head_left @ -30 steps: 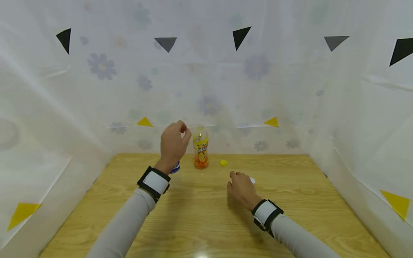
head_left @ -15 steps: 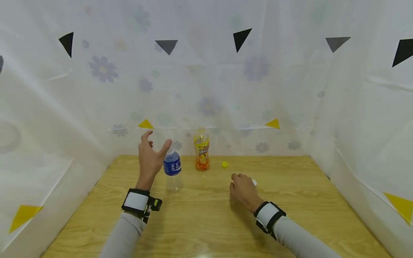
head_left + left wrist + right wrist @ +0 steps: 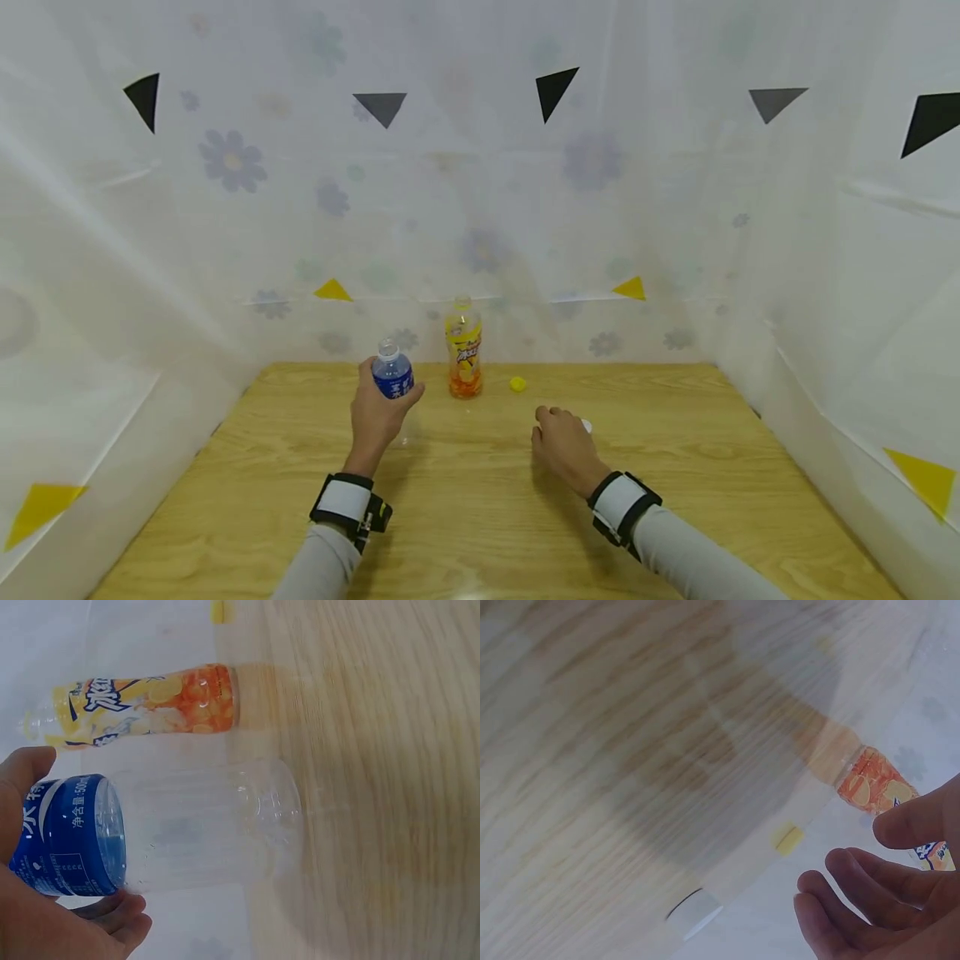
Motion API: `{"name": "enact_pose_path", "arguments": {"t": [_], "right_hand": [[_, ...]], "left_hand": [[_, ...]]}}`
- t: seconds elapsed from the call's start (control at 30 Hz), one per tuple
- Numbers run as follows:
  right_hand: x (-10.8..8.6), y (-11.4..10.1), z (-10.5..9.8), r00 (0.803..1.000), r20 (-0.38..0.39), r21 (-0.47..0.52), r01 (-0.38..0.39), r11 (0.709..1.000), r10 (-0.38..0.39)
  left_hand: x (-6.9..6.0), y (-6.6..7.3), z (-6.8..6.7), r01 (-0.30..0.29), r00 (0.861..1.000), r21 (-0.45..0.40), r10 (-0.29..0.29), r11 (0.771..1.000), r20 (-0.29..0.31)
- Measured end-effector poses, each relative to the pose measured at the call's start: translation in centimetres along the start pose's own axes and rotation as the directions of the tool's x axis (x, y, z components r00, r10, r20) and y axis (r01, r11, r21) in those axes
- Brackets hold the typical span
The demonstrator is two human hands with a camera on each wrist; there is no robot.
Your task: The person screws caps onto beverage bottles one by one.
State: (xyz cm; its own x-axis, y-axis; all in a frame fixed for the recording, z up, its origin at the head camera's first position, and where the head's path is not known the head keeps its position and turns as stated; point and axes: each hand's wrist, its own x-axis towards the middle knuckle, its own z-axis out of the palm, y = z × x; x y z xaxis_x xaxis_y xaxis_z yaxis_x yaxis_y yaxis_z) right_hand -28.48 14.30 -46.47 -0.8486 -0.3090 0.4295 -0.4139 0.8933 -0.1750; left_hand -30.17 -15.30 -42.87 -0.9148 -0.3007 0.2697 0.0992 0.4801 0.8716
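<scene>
My left hand is wrapped around a clear plastic water bottle at its blue label, thumb on one side and fingers on the other. The bottle is upright and has no cap on its neck; in the left wrist view its lower part looks clear, with a few droplets. My right hand hovers low over the table with loosely bent fingers and nothing in them. Just beyond it lies a white bottle cap, partly hidden by the hand in the head view but whole in the right wrist view.
An iced tea bottle with a yellow and orange label stands uncapped near the table's back edge, right of the water bottle. A yellow cap lies to its right. White patterned sheeting encloses the wooden table at back and sides.
My left hand has come down from beside the iced tea bottle, opened near the water bottle, and now grips it around the label. The right hand has stayed almost still.
</scene>
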Motion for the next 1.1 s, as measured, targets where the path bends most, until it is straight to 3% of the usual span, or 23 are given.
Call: {"name": "enact_pose_path", "arguments": {"t": [0.13, 0.27, 0.53, 0.67, 0.83, 0.93, 1.1], "right_hand": [[-0.1, 0.3, 0.1, 1.000, -0.016, -0.019, 0.012, 1.000, -0.013], [0.0, 0.5, 0.0, 1.000, -0.027, -0.019, 0.014, 1.000, -0.014], [0.2, 0.4, -0.1, 1.000, -0.009, -0.007, 0.009, 1.000, -0.009], [0.3, 0.3, -0.3, 1.000, -0.009, 0.011, 0.004, 1.000, -0.004], [0.3, 0.5, -0.4, 1.000, -0.013, 0.015, -0.009, 1.000, 0.009], [0.3, 0.6, -0.3, 1.000, 0.000, 0.008, -0.021, 1.000, 0.021], [0.4, 0.6, -0.1, 0.999, 0.016, 0.010, -0.039, 0.999, 0.038]], "left_hand": [[0.2, -0.4, 0.0, 0.001, 0.999, 0.034, 0.000, 0.999, -0.037], [0.3, -0.3, 0.0, -0.005, 0.999, 0.037, 0.007, 0.999, -0.033], [-0.5, 2.2, 0.7, -0.085, 0.995, 0.052, 0.082, 0.995, 0.058], [-1.3, 3.8, 1.6, -0.172, 0.980, 0.070, 0.164, 0.983, 0.114], [-2.6, 4.9, 3.8, -0.299, 0.940, 0.071, 0.282, 0.951, 0.191], [-3.5, 5.3, 5.1, -0.319, 0.927, 0.077, 0.294, 0.945, 0.232], [-4.4, 5.7, 6.4, -0.324, 0.919, 0.102, 0.287, 0.941, 0.270]]}}
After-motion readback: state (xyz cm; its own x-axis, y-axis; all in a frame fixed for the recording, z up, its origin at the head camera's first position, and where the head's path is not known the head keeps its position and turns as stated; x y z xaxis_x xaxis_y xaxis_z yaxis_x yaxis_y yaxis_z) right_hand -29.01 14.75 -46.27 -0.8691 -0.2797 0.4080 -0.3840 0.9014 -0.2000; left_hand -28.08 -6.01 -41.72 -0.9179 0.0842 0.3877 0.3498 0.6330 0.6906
